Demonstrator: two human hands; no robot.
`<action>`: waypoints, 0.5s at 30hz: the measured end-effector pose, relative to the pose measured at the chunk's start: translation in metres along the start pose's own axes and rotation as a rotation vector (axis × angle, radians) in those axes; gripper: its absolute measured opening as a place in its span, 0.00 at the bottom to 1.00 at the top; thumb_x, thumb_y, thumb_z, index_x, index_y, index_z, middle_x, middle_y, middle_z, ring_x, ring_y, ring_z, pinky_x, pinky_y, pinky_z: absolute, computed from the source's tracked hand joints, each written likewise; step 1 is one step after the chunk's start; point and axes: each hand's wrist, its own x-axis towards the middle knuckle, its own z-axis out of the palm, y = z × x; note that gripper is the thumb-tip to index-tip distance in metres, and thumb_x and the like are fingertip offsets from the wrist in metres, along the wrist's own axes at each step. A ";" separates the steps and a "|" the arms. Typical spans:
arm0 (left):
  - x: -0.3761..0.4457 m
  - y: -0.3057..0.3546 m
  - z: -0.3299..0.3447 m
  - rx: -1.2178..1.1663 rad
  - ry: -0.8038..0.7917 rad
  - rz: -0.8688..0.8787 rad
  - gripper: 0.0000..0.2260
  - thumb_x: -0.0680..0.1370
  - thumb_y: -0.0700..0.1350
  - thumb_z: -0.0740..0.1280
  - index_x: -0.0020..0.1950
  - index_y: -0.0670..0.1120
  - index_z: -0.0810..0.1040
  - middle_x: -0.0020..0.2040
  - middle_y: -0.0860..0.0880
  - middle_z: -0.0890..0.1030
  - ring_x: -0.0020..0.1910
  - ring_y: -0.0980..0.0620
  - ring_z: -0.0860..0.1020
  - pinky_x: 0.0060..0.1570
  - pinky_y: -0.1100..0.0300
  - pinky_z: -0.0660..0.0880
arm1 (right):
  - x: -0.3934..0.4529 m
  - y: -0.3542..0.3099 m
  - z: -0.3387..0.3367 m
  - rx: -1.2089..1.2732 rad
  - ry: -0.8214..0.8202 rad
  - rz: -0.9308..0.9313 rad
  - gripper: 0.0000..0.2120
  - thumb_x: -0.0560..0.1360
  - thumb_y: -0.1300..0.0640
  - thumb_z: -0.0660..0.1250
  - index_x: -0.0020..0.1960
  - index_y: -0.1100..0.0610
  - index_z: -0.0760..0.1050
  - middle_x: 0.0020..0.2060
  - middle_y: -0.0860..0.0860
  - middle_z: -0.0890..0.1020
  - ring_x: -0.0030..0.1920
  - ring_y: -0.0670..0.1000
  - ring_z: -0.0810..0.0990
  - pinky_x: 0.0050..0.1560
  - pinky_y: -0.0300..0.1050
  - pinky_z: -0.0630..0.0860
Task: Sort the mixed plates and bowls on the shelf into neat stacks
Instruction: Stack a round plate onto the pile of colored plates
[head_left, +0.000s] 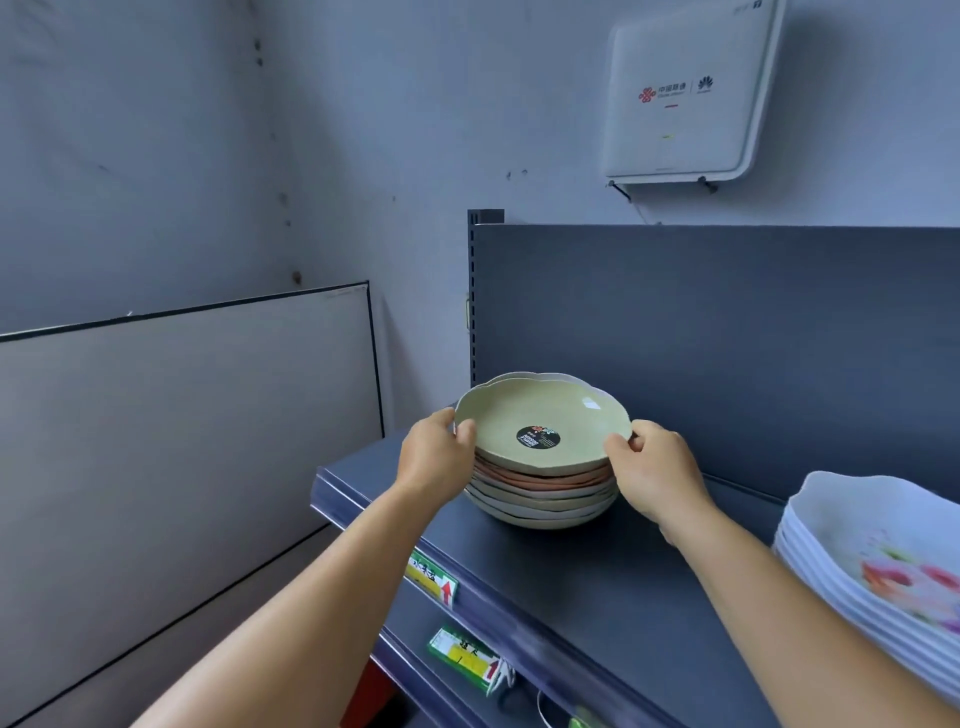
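Both hands, left (435, 457) and right (655, 470), pinch opposite rims of the green bowl (540, 421) atop a stack (540, 499) on the shelf (597, 582), fingers curled around its edge.

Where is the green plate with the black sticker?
The pale green scalloped plate tops the bowl stack mid-shelf, held between left hand and right hand.

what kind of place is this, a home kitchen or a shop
Most likely a shop, not a home kitchen. The dark metal shelf has price tags clipped to its front edge, and the top green bowl of the stack carries a round product sticker.
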 end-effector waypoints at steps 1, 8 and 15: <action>0.003 -0.003 0.000 0.004 -0.011 0.007 0.11 0.80 0.43 0.56 0.38 0.51 0.69 0.41 0.48 0.73 0.38 0.48 0.71 0.37 0.59 0.69 | 0.001 -0.001 0.002 -0.012 0.003 0.008 0.15 0.76 0.54 0.58 0.32 0.52 0.58 0.42 0.55 0.67 0.30 0.49 0.63 0.28 0.44 0.56; 0.026 -0.016 0.003 0.121 -0.118 0.070 0.10 0.78 0.53 0.60 0.44 0.47 0.70 0.54 0.39 0.72 0.39 0.48 0.71 0.39 0.59 0.69 | 0.004 -0.006 0.006 -0.100 -0.012 0.071 0.11 0.77 0.49 0.59 0.49 0.57 0.71 0.59 0.57 0.71 0.47 0.55 0.73 0.44 0.45 0.70; 0.035 -0.032 0.004 -0.053 -0.360 0.282 0.43 0.60 0.65 0.74 0.72 0.53 0.63 0.64 0.54 0.69 0.67 0.53 0.66 0.68 0.52 0.67 | 0.026 -0.014 0.008 -0.111 -0.153 -0.052 0.36 0.78 0.43 0.59 0.79 0.55 0.48 0.78 0.46 0.50 0.78 0.48 0.50 0.74 0.46 0.52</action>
